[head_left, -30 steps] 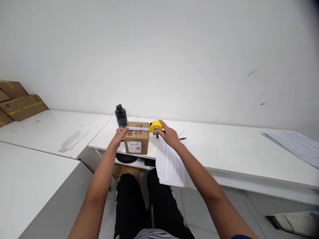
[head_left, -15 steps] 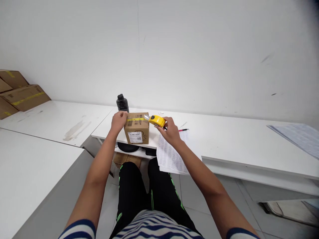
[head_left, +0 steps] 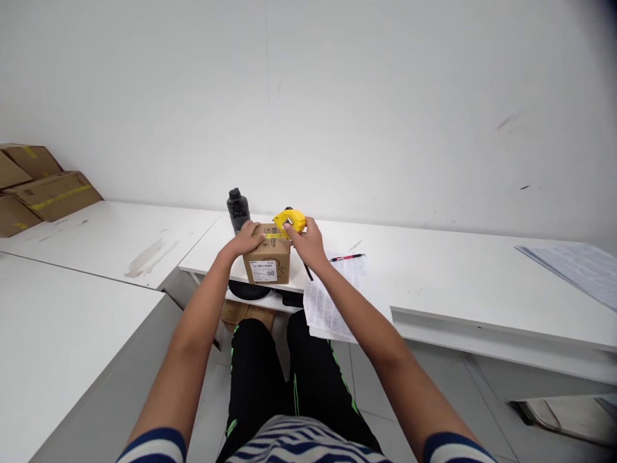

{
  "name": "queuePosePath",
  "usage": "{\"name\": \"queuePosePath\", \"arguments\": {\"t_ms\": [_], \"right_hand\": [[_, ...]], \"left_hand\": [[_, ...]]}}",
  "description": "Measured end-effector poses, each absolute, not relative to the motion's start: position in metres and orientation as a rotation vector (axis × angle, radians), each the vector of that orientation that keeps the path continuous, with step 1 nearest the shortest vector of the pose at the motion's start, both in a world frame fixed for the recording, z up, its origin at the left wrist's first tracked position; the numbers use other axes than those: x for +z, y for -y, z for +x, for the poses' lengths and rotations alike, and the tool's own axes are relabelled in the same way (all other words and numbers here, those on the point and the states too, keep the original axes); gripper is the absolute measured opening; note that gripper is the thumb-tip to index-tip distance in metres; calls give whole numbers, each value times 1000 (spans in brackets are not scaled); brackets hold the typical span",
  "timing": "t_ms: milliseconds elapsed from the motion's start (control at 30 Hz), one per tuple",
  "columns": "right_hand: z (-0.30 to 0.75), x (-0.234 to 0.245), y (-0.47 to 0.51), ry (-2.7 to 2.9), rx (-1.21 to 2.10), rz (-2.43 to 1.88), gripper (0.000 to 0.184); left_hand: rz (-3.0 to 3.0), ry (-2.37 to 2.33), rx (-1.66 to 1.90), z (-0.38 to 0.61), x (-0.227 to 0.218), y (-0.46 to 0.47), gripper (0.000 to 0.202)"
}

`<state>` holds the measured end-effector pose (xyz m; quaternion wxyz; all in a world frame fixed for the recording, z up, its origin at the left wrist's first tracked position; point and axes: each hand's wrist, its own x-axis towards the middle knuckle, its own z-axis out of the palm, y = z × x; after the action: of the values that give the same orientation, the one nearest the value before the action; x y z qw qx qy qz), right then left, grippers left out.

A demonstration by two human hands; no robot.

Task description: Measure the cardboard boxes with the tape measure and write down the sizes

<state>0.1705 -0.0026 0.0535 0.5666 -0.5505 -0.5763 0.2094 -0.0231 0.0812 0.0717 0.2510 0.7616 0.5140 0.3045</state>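
A small cardboard box [head_left: 267,265] with a white label stands at the near edge of the white desk [head_left: 434,270]. My left hand [head_left: 247,239] lies on the box's top left, fingers pressed on the end of a yellow tape blade. My right hand [head_left: 304,242] grips a yellow tape measure [head_left: 290,220] above the box's back right corner. A short stretch of blade runs between the two hands across the top of the box.
A black bottle [head_left: 238,209] stands just behind the box. A printed sheet [head_left: 332,302] hangs over the desk edge to the right, with a red pen [head_left: 347,257] beside it. More papers [head_left: 573,265] lie far right. Cardboard boxes [head_left: 38,193] are stacked at far left.
My right hand has brought the tape measure left and back, from beside the box to above its rear corner, so the drawn blade is shorter. My left hand slid onto the box top.
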Motion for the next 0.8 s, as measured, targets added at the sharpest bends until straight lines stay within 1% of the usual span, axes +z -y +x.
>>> {"name": "queuePosePath", "arguments": {"t_ms": [67,133,200,333,367,467,500,633,800], "right_hand": [[169,67,-14,1394,462,-1440,43],[165,78,-29,1531,408,-1554,41],[159,84,-38,1699,358,-1630,39],[152,84,-42,1965,300,-1618,39],[153,84,-40,2021,287,-1580,41],[155,84,-32,2142,244,-1507,48],[156,84,-29,2161,224,-1516,49],[157,86,-23,2188,172,-1587,47],[154,89,-18,2216,137,-1622,49]], "left_hand": [[2053,-1508,772,-22,70,-77,69],[2053,-1634,694,-19,69,-71,72],[2066,-1651,702,-18,65,-65,66],[2064,-1430,1002,-18,47,-57,64],[2066,-1385,1041,-18,41,-57,60],[2091,-1353,1031,-19,30,-61,41],[2090,-1364,1024,-18,28,-63,40],[2045,-1368,1054,-14,24,-72,42],[2018,-1351,1002,-11,26,-75,41]]}}
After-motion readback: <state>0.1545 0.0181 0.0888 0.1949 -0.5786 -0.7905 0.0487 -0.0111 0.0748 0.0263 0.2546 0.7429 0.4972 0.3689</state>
